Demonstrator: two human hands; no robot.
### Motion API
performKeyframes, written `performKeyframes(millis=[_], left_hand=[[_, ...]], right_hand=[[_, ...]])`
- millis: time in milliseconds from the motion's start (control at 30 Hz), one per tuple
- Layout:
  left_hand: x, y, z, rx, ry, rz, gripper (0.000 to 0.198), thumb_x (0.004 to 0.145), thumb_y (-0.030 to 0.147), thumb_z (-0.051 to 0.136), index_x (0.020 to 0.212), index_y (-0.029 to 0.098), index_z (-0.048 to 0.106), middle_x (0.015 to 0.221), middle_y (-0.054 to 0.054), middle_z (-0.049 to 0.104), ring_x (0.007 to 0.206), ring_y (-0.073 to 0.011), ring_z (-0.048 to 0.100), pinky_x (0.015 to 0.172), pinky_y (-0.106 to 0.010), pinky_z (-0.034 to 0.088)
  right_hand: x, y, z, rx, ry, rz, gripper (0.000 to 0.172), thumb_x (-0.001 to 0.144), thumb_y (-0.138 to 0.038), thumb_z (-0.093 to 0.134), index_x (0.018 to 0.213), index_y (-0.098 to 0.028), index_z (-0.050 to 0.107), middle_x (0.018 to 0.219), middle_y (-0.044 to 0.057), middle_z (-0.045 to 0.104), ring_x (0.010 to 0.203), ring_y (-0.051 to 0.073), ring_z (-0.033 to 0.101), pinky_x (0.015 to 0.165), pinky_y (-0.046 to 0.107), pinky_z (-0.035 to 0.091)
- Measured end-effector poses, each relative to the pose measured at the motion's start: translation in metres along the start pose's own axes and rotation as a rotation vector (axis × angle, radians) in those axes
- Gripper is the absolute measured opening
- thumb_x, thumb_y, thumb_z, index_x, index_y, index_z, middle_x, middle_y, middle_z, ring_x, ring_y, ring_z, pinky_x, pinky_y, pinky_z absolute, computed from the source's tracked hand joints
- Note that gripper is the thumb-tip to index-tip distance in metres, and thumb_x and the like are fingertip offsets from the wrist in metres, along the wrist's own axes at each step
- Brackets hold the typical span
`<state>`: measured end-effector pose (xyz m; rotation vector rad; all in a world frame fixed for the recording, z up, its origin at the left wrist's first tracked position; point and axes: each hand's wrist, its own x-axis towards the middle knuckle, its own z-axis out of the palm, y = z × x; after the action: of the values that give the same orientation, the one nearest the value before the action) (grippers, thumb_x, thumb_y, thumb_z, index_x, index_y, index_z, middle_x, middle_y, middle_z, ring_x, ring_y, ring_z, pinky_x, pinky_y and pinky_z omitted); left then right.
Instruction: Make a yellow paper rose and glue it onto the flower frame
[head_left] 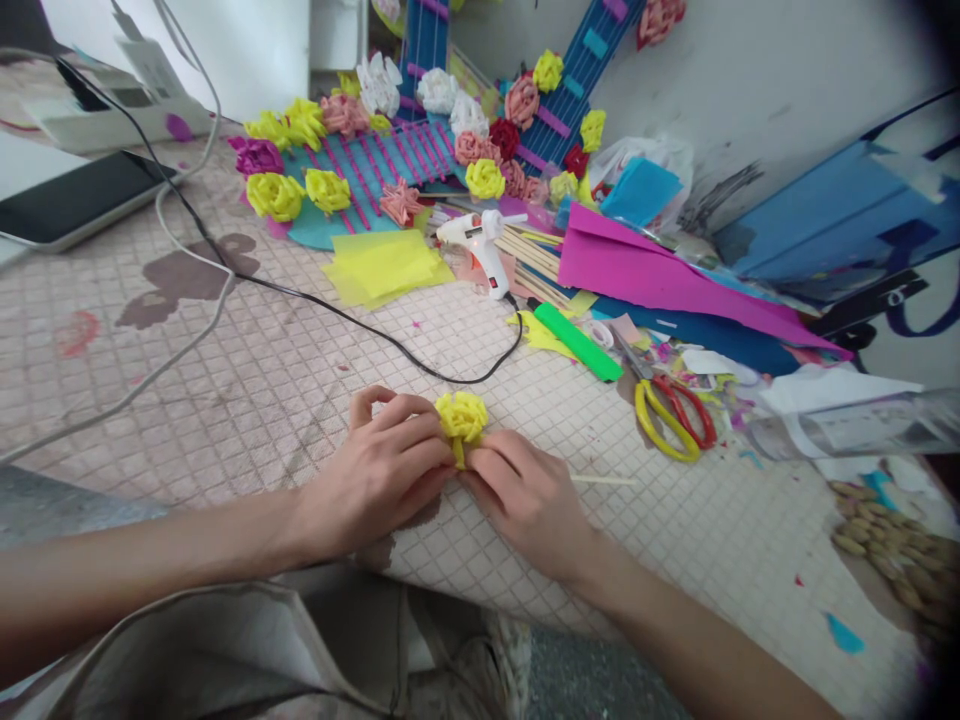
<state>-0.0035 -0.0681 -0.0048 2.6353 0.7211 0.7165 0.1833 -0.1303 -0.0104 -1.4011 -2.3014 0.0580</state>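
Between my two hands, near the front edge of the table, is a yellow paper flower [462, 415]. My left hand [386, 455] pinches it from the left, fingers bent around its lower side. From the right, my right hand [529, 500] has its fingertips closed on the flower's base. The parts of the base under my fingers are hidden. A thin pale stick [606, 480] lies on the table just right of my right hand. Beyond the hands, a white glue gun [480, 245] rests with its black cord [397, 345] curving across the cloth.
Yellow paper sheets [386, 265] lie left of the glue gun. To the right are a green marker [577, 342], scissors [667, 410], magenta sheets [660, 270], a clear bottle [862, 425] and peanuts [896, 550]. Decorated blue pieces [375, 165] with paper flowers stand behind; a phone [82, 200] lies left.
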Motion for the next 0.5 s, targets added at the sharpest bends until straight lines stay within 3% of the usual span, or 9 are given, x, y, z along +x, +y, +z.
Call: performKeyframes(millis=[267, 500], left_hand=[[0.0010, 0.0011, -0.0034, -0.014, -0.006, -0.036, 0.012, 0.089, 0.023, 0.050, 0.085, 0.021, 0.061, 0.089, -0.001, 0.065, 0.095, -0.0206, 0.050, 0.088, -0.042, 0.026], [0.0006, -0.0006, -0.0010, 0.019, -0.003, -0.029, 0.009, 0.089, 0.018, 0.049, 0.088, 0.018, 0.057, 0.087, -0.003, 0.064, 0.090, -0.0194, 0.053, 0.087, -0.041, 0.029]], right_hand=[[0.0004, 0.0002, 0.0004, 0.111, 0.088, -0.012, 0.011, 0.091, -0.016, 0.046, 0.097, -0.016, 0.056, 0.088, 0.007, 0.065, 0.086, 0.018, 0.059, 0.075, 0.032, 0.051], [-0.0023, 0.0025, 0.0006, 0.080, 0.044, -0.033, 0.015, 0.091, -0.013, 0.047, 0.091, -0.016, 0.061, 0.093, 0.008, 0.065, 0.087, 0.018, 0.060, 0.077, 0.030, 0.050]])
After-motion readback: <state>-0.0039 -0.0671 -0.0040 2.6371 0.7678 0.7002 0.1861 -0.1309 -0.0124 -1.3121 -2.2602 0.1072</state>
